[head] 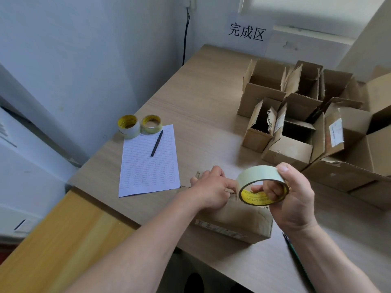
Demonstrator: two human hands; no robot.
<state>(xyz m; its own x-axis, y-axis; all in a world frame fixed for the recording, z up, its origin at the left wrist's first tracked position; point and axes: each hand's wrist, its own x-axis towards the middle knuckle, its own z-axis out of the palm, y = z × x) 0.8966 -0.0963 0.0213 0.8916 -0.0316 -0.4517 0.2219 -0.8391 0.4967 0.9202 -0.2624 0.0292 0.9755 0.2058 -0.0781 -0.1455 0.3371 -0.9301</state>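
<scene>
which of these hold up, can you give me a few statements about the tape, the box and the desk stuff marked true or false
1. The right hand holds a tape roll, fingers through its core. True.
2. The left hand holds the pen. False: it rests on the cardboard box; the pen lies on the lined sheet.
3. Two spare rolls stand at the sheet's far edge. True.
4. The boxes at the far right are taped shut. False: the open boxes have their flaps up.
</scene>
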